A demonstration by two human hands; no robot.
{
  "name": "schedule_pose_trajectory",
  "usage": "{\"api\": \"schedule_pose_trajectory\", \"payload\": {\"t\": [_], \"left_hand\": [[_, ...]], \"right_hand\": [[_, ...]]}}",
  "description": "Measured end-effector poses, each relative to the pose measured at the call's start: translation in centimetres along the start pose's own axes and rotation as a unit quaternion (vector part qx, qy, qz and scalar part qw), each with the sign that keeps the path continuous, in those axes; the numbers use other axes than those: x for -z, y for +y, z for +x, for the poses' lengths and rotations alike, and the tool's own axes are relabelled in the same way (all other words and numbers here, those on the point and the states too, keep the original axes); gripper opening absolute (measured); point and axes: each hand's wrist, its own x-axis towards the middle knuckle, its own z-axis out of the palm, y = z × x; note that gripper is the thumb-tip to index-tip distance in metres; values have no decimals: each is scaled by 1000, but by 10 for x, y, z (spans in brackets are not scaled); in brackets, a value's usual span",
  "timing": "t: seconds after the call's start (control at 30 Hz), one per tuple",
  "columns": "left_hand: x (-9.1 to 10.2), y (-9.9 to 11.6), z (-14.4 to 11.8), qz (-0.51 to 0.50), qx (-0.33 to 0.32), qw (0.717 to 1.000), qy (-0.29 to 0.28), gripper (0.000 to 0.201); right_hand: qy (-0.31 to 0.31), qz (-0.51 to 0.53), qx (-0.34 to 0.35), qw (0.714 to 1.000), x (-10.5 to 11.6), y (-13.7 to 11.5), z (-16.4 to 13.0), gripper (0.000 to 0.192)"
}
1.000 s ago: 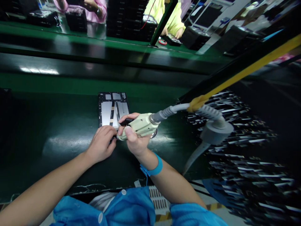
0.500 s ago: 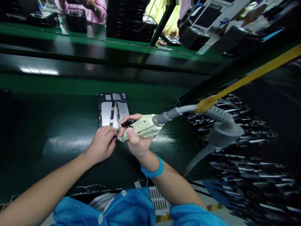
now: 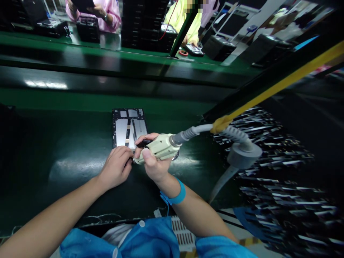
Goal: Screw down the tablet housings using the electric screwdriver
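The right hand [image 3: 153, 163] is wrapped tight around a pale green electric driver [image 3: 160, 147], thumb pressed along its near side and forefinger laid over the top. The driver lies almost level, its nose pointing left and down at the near edge of an opened tablet [image 3: 129, 128], which lies flat on the dark green belt [image 3: 67, 157] with its metal plates and boards showing. The bit itself is hidden between the two hands.

The left hand [image 3: 116, 166] is curled in, fingertips pinched together right at the driver's nose and touching the tablet's near edge. Whether it pinches a screw there, I cannot tell; the spot is too small and shadowed.

A grey ribbed cord [image 3: 200, 129] runs from the driver's back end to the right, passes a yellow strap [image 3: 268, 89] that climbs toward the upper right, and loops down past a grey disc [image 3: 244, 155]. A blue wrist strap [image 3: 176, 194] circles the right wrist, and blue sleeves [image 3: 150, 240] show at the bottom.

To the right, a dark tray [image 3: 282, 172] is blurred into streaks. Across the belt, on the far bench, stand stacks of black trays [image 3: 143, 23]. A person in a pink sleeve [image 3: 113, 12] holds something dark there, and another in yellow [image 3: 192, 27] has hands near a device on the bench.
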Motion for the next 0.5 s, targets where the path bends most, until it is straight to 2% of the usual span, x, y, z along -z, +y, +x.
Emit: {"api": "schedule_pose_trajectory", "payload": {"t": [0.5], "left_hand": [[3,4,2,-8,3,1000,-4,25]], "right_hand": [[-2,-21,-3,1000,2,2,-4,31]]}}
